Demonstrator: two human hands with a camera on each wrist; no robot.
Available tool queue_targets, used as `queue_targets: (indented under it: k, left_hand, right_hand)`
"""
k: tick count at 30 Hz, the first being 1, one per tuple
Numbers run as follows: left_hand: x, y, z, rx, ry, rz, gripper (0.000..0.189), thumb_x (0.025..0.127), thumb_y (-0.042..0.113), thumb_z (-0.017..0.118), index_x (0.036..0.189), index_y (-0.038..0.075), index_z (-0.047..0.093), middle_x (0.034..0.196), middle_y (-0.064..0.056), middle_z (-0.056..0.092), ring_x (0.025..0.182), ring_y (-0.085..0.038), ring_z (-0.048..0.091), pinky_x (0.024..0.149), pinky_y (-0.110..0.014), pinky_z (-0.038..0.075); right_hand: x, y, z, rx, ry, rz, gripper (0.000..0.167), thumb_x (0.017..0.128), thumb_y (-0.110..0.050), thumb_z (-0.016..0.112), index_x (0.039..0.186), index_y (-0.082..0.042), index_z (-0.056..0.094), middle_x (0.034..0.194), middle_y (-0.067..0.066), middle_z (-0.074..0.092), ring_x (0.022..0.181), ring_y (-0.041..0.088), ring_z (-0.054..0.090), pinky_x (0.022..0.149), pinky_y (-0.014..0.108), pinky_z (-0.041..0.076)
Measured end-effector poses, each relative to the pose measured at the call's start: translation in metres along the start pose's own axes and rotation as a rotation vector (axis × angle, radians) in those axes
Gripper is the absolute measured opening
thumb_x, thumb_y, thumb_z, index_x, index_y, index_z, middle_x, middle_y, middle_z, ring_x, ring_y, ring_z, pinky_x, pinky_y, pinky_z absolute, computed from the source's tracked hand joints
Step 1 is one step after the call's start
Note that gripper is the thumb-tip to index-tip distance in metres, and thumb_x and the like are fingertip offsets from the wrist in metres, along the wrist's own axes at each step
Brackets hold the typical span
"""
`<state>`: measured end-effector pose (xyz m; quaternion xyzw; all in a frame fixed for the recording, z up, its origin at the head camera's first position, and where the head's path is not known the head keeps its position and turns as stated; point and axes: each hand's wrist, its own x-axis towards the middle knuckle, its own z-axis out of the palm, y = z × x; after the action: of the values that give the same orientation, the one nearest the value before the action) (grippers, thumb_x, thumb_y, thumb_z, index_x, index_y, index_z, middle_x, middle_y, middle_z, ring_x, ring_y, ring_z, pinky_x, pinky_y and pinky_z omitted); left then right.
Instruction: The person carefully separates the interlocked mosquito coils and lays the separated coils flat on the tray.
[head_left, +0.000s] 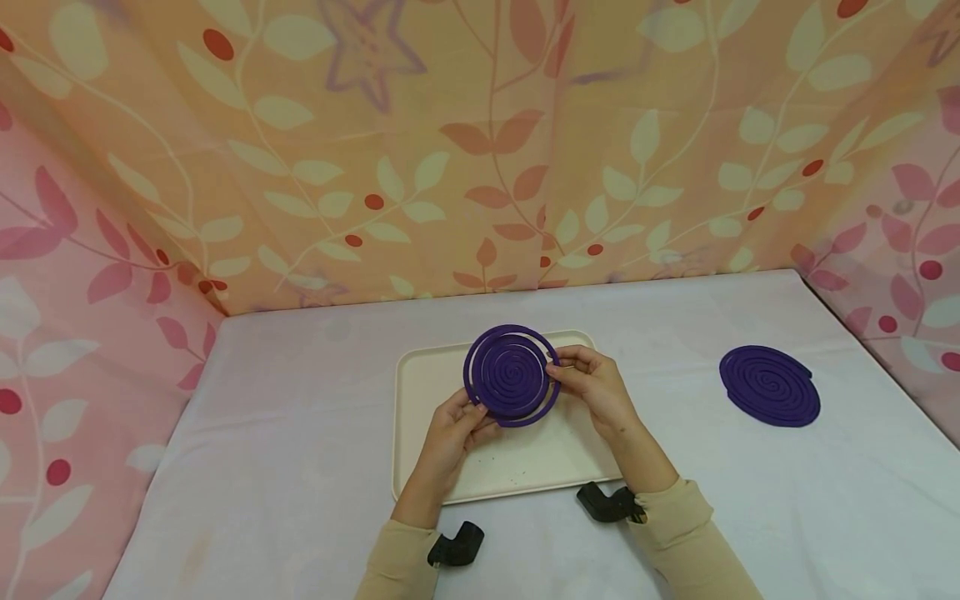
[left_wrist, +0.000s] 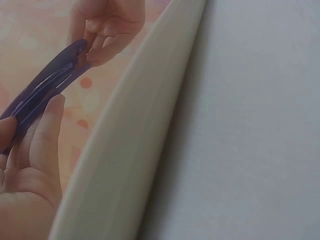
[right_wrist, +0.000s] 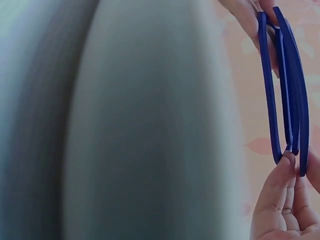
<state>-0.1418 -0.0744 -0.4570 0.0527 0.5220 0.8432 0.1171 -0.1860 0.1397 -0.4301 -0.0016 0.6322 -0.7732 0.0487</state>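
In the head view both hands hold up a purple mosquito coil above a cream tray. My left hand pinches its lower left edge, thumb in front and fingers behind. At the right edge, my right hand pinches it between thumb and fingertips. The outer turn stands apart from the tightly wound middle, with a gap between them. Seen edge-on in the right wrist view, the coil's turns are spread into separate layers. The left wrist view shows the coil tilted between both hands.
A second purple mosquito coil, wound flat, lies on the white tablecloth to the right. Small dark crumbs dot the tray. Patterned curtains close off the back and both sides. Black wrist cameras sit at the cuffs.
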Motion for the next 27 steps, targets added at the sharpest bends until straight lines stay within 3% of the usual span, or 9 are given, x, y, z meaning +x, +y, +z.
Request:
queue_targets:
  k: [10, 17, 27]
  left_hand:
    - [-0.0002, -0.0008, -0.0001, -0.034, 0.02, 0.006, 0.039, 0.096, -0.007, 0.038, 0.135, -0.014, 0.036, 0.111, -0.015, 0.064, 0.092, -0.017, 0.067, 0.083, -0.034, 0.054]
    - [0.0002, -0.0017, -0.0008, -0.061, 0.021, 0.004, 0.04, 0.098, -0.004, 0.034, 0.137, -0.014, 0.033, 0.114, -0.02, 0.063, 0.092, -0.018, 0.067, 0.084, -0.036, 0.053]
    - [0.0003, -0.0023, -0.0018, -0.073, 0.013, 0.016, 0.04, 0.099, -0.004, 0.034, 0.137, -0.013, 0.033, 0.105, -0.009, 0.067, 0.091, -0.017, 0.068, 0.084, -0.034, 0.053]
  right_hand:
    - [0.0003, 0.0007, 0.0006, -0.01, -0.017, -0.039, 0.023, 0.081, 0.01, 0.064, 0.104, 0.009, 0.059, 0.08, 0.0, 0.064, 0.072, 0.009, 0.062, 0.067, 0.023, 0.056]
    - [0.0009, 0.0019, 0.0003, -0.012, -0.025, -0.07, 0.021, 0.081, 0.013, 0.063, 0.098, 0.001, 0.062, 0.079, -0.001, 0.064, 0.073, 0.009, 0.062, 0.065, 0.023, 0.056]
    - [0.0001, 0.0003, 0.0002, 0.011, -0.021, -0.057, 0.019, 0.08, 0.009, 0.066, 0.093, -0.005, 0.064, 0.081, 0.004, 0.063, 0.072, 0.01, 0.062, 0.065, 0.024, 0.056]
